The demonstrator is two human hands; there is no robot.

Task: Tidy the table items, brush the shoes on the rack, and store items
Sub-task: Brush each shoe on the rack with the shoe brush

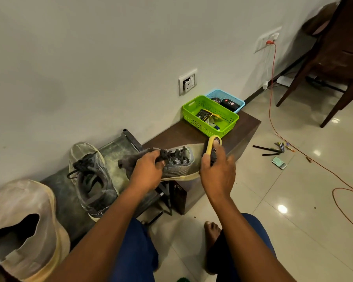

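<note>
Brushing step: left hand (148,171) fingers are gripping the grey shoe (177,163) at its laces; right hand (217,169) fingers are curling round the yellow brush (212,146) at the toe; next, likely stroking beyond the fingertips

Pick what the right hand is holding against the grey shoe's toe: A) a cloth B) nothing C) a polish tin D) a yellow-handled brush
D: the right hand grips a yellow-handled brush set against the toe of the grey shoe, which the left hand holds by the laces; the polish tins sit in the blue basket.
</note>
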